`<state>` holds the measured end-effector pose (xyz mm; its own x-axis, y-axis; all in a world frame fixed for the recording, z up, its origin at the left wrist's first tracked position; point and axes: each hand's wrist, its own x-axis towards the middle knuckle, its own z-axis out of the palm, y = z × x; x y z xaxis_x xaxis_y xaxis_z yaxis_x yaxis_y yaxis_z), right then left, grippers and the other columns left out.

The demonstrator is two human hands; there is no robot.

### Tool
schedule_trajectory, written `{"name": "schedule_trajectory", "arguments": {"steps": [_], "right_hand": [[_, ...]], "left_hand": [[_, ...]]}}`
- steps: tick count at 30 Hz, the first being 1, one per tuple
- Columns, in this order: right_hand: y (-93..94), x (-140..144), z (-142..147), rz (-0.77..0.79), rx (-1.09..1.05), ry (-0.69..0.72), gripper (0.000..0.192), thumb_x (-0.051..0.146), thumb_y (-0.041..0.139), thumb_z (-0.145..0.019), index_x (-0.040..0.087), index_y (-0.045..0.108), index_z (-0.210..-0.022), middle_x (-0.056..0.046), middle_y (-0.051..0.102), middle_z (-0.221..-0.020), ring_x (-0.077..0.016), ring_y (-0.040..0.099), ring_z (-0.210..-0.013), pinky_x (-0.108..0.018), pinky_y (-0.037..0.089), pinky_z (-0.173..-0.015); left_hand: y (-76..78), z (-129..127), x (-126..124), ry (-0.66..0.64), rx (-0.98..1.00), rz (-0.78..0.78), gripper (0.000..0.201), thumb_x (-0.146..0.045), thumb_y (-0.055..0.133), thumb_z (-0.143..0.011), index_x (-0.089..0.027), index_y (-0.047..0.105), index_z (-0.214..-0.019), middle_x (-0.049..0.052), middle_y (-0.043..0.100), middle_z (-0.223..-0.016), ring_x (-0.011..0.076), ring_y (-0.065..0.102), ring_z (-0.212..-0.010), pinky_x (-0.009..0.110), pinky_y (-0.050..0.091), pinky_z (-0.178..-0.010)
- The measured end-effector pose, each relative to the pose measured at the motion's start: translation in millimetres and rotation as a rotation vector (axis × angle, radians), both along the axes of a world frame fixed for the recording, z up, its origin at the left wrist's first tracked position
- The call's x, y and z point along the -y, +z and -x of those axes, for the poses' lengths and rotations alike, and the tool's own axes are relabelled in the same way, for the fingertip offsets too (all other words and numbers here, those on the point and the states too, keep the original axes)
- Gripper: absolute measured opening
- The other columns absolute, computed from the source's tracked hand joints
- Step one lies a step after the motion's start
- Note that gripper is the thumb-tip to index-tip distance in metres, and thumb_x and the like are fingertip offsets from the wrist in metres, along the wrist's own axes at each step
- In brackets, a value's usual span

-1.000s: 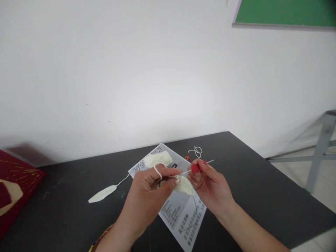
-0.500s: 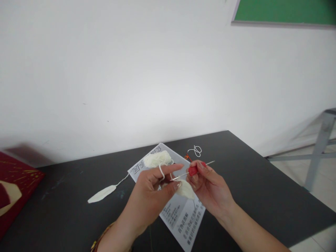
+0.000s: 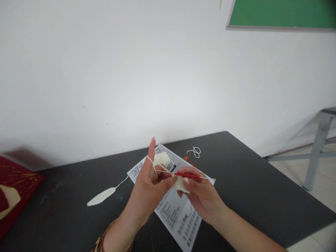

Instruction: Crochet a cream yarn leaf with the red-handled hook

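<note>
White wall (image 3: 131,77) behind, dark table (image 3: 244,196) below, and a green board (image 3: 283,14) at upper right. Above the table, between our two hands, is a red hook (image 3: 187,175). Its long axis runs nearly level from left to right, the right end slightly lower; the left end meets the yarn, where we cannot make out the tip, and a thin shaft sticks out to the right. Our right hand (image 3: 203,196) closes around the hook, thumb against a small cream piece (image 3: 180,186). Our left hand (image 3: 147,185) pinches that piece by its left edge, index finger raised straight up with a strand (image 3: 150,159) looped around it. Beneath lies a printed sheet (image 3: 181,227), partly covered by both hands. A cream ball (image 3: 162,159) sits on it, partly behind the left hand. Further left we find a leaf-shaped piece (image 3: 101,197), pointing away from us to the right, then a red panel (image 3: 23,189).
</note>
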<state>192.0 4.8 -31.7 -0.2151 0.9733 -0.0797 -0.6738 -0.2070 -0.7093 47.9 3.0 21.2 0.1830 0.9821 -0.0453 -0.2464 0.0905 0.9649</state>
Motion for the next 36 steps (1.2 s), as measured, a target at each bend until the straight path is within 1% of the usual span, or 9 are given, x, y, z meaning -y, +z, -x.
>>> {"name": "schedule_trajectory", "arguments": {"steps": [4, 10, 15, 18, 21, 24, 29, 33, 36], "right_hand": [[-4.8, -4, 0, 0.033, 0.005, -0.020, 0.020, 0.020, 0.086, -0.060, 0.016, 0.076, -0.077, -0.003, 0.072, -0.068, -0.0105, 0.061, -0.053, -0.019, 0.048, -0.045], [-4.1, -9, -6, 0.124, -0.149, 0.037, 0.023, 0.020, 0.090, -0.053, 0.015, 0.076, -0.070, -0.003, 0.072, -0.062, -0.0096, 0.063, -0.048, -0.015, 0.050, -0.042], [-1.7, -9, -7, 0.142, -0.187, 0.021, 0.024, 0.017, 0.090, -0.050, 0.014, 0.076, -0.069, -0.003, 0.073, -0.064, -0.0093, 0.064, -0.048, -0.013, 0.051, -0.041], [-1.9, -8, -9, 0.040, -0.149, 0.043, 0.021, 0.020, 0.089, -0.054, 0.013, 0.076, -0.069, -0.003, 0.073, -0.062, -0.0081, 0.061, -0.043, -0.013, 0.050, -0.039], [-3.5, -10, -15, -0.049, -0.088, 0.126, 0.018, 0.021, 0.086, -0.059, 0.013, 0.075, -0.070, -0.003, 0.071, -0.061, -0.0078, 0.058, -0.039, -0.014, 0.049, -0.036], [-4.9, -15, -22, -0.058, -0.049, 0.229, 0.016, 0.018, 0.085, -0.060, 0.014, 0.075, -0.071, -0.002, 0.071, -0.062, -0.0096, 0.061, -0.042, -0.015, 0.050, -0.036], [-3.5, -19, -33, -0.098, -0.031, 0.349, 0.012, 0.020, 0.081, -0.064, 0.014, 0.074, -0.071, -0.003, 0.070, -0.064, -0.0084, 0.056, -0.032, -0.014, 0.043, -0.026], [-1.7, -19, -38, -0.104, -0.017, 0.388, 0.011, 0.019, 0.080, -0.065, 0.014, 0.073, -0.072, -0.002, 0.070, -0.064, -0.0075, 0.056, -0.030, -0.012, 0.042, -0.025], [-1.5, -18, -40, -0.100, 0.026, 0.389, 0.011, 0.018, 0.080, -0.066, 0.014, 0.073, -0.074, -0.003, 0.071, -0.068, -0.0082, 0.057, -0.030, -0.013, 0.043, -0.025]], "left_hand": [[-11.2, 0, -6, -0.001, -0.043, -0.051, 0.104, -0.022, 0.074, -0.073, -0.036, 0.006, -0.150, -0.005, 0.059, -0.068, 0.0116, 0.053, -0.061, 0.024, 0.040, -0.060], [-3.2, 27, -20, -0.151, -0.072, 0.014, 0.071, -0.023, 0.076, -0.072, -0.027, 0.049, -0.137, 0.001, 0.062, -0.080, 0.0100, 0.050, -0.065, 0.021, 0.033, -0.055], [-1.1, 50, -29, -0.201, -0.058, 0.072, 0.052, -0.025, 0.068, -0.080, -0.027, 0.057, -0.130, 0.000, 0.060, -0.077, 0.0049, 0.027, -0.049, 0.023, 0.016, -0.046], [-9.9, 67, -40, -0.234, -0.061, 0.125, 0.027, -0.032, 0.064, -0.083, -0.011, 0.075, -0.097, 0.000, 0.055, -0.061, 0.0052, 0.025, -0.046, 0.023, 0.016, -0.045], [-23.7, 88, -56, -0.219, -0.057, 0.161, 0.032, -0.033, 0.062, -0.084, -0.007, 0.073, -0.070, 0.003, 0.054, -0.055, 0.0090, 0.041, -0.051, 0.022, 0.028, -0.047], [-40.0, 101, -71, -0.204, -0.026, 0.197, 0.023, -0.029, 0.068, -0.079, -0.008, 0.073, -0.088, 0.010, 0.066, -0.078, 0.0145, 0.057, -0.067, 0.024, 0.042, -0.058], [-59.6, 106, -83, -0.195, -0.008, 0.242, 0.030, -0.034, 0.058, -0.088, -0.016, 0.062, -0.111, 0.008, 0.066, -0.098, 0.0174, 0.062, -0.086, 0.030, 0.051, -0.073], [-54.7, 98, -74, -0.277, -0.108, 0.357, 0.033, -0.030, 0.057, -0.090, -0.016, 0.056, -0.120, 0.010, 0.059, -0.120, 0.0232, 0.062, -0.099, 0.044, 0.053, -0.081], [-39.9, 72, -55, -0.219, -0.035, 0.325, 0.020, -0.022, 0.071, -0.078, -0.014, 0.069, -0.097, 0.006, 0.066, -0.102, 0.0213, 0.060, -0.094, 0.028, 0.049, -0.078]]}}
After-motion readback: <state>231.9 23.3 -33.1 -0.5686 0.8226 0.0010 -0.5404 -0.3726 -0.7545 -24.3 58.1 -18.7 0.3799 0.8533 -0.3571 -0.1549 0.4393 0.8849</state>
